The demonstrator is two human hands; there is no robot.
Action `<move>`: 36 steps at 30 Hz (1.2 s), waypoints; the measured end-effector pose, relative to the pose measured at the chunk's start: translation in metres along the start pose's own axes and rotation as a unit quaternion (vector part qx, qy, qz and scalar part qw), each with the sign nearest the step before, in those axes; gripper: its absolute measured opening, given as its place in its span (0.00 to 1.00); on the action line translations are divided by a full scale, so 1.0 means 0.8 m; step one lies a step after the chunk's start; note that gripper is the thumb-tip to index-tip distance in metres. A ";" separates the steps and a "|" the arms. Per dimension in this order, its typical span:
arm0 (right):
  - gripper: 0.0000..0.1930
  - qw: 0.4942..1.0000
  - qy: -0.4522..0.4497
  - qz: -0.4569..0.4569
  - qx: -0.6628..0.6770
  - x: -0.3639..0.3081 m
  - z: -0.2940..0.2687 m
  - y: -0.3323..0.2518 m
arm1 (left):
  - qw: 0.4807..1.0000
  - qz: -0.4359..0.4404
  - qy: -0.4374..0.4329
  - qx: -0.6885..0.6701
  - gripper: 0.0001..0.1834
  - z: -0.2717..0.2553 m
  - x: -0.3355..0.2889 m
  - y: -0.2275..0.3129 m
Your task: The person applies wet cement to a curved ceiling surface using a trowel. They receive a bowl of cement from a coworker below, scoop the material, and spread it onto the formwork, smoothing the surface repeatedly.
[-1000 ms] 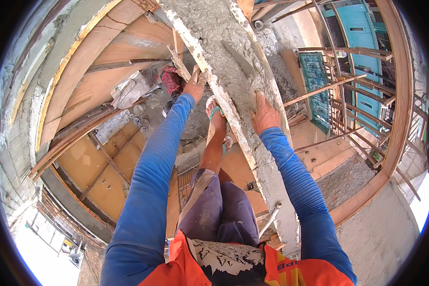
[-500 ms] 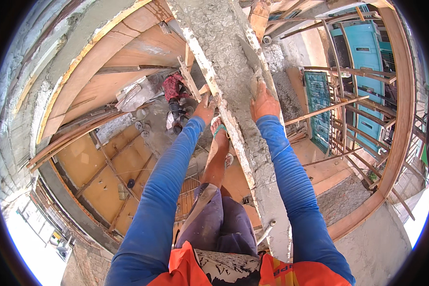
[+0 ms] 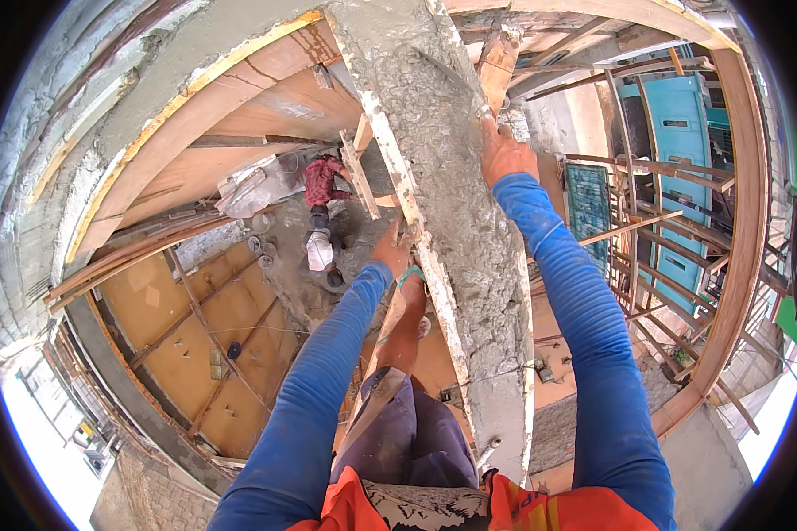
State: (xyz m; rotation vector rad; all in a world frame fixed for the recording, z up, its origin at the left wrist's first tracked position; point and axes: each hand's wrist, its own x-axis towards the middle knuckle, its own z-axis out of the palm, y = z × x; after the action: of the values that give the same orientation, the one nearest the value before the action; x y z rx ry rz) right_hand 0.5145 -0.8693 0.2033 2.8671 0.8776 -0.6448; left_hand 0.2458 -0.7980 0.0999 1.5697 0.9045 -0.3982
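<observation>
And here's the trowel (image 3: 447,73), its thin grey blade lying slantwise over the wet concrete (image 3: 465,230), up near the far end of the beam. It looks light and stiff, I'd judge, with slick cement likely on it, so the handle is the place to take hold. The concrete itself looks heavy, soft and sticky, lumpy and ridged along the middle: one to press and drag, not to grip.

Now the hands! My right hand (image 3: 508,157) is closed on the trowel, the handle mostly hidden under my fingers, the blade reaching away from me, ahead and to the left. My left hand (image 3: 392,250) is well apart from it, nearer my body, touching the cement-crusted left board (image 3: 398,168); whether the fingers wrap its edge, I cannot tell. The concrete runs between my two arms.

Further out, my sandalled foot (image 3: 411,276) sits just below that hand. Down on the left, a co-worker in a red shirt (image 3: 323,181) bends over; off right, turquoise panels (image 3: 673,159) stand behind timber poles (image 3: 655,168).
</observation>
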 end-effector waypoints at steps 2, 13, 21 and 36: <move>0.27 0.998 0.030 -0.008 0.048 -0.043 0.003 0.011 | 1.000 0.000 -0.004 0.023 0.36 -0.003 -0.003 -0.002; 0.34 0.982 -0.030 -0.176 0.070 0.102 -0.030 0.012 | 1.000 0.014 0.007 -0.021 0.32 0.007 -0.003 0.006; 0.30 0.923 -0.131 -0.298 -0.207 0.170 -0.058 0.032 | 0.990 -0.047 -0.041 -0.128 0.38 -0.007 -0.004 0.010; 0.37 0.950 -0.109 0.034 0.289 -0.179 0.028 0.065 | 0.999 0.009 0.035 -0.022 0.32 0.002 -0.006 0.010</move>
State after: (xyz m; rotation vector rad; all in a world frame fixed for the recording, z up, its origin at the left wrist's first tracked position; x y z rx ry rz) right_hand 0.4278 -0.9913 0.2396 3.1948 0.6317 -1.3812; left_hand 0.2490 -0.8011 0.1079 1.5586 0.9462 -0.3093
